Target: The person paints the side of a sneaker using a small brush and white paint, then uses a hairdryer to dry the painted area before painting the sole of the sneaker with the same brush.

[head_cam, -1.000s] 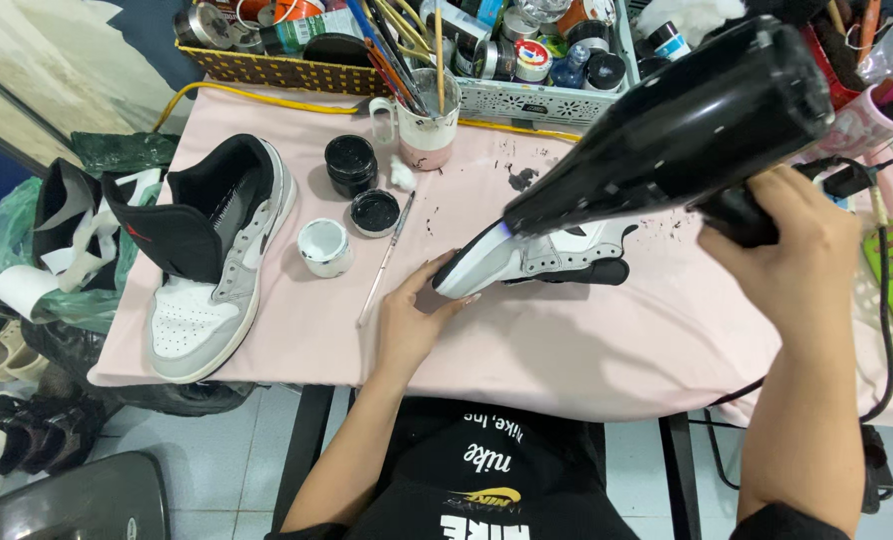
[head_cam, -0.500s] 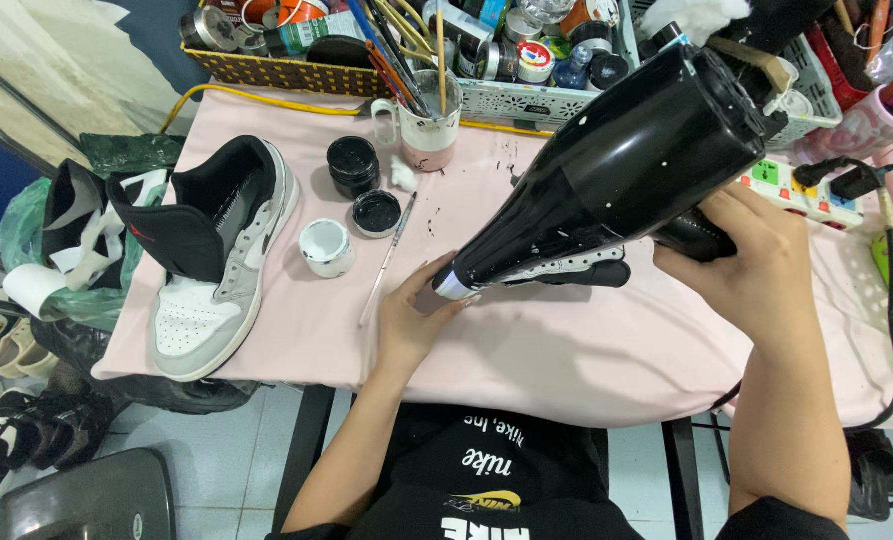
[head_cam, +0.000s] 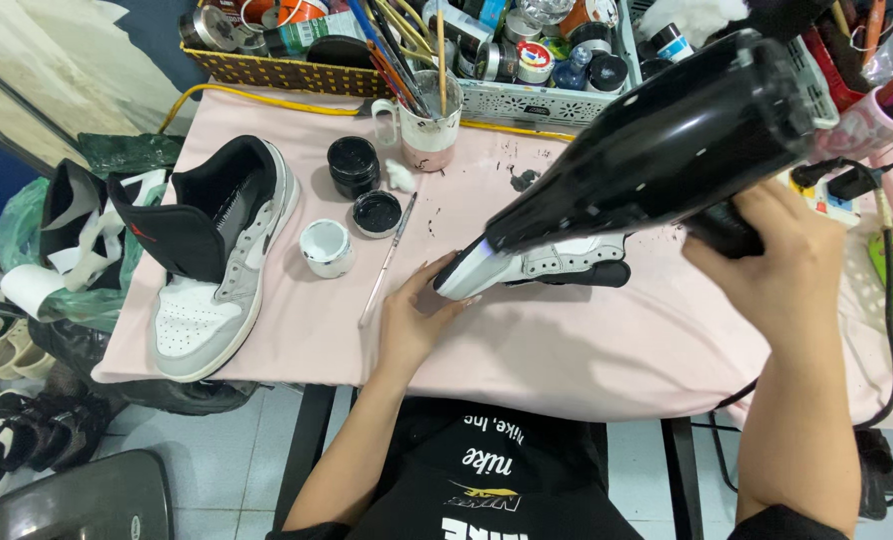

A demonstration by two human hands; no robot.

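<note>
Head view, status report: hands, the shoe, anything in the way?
Right hand grips black hair dryer, nozzle at shoe. Left hand steadies shoe's toe. Paintbrush lies beside, clear.

Shoe-repainting workshop. Shown by paint jars (head_cam: pixel 354 166), a brush mug (head_cam: pixel 430 128), supply baskets (head_cam: pixel 527 95) and sneakers (head_cam: pixel 217 262) on a cloth-covered table (head_cam: pixel 587 350).

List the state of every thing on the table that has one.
Hair dryer: gripped by right hand, aimed at held shoe.
Held shoe: on its side, steadied by left hand.
Grey sneaker: upright, unlaced.
Black jar: open, lid beside it.
White cup: upright.
</note>
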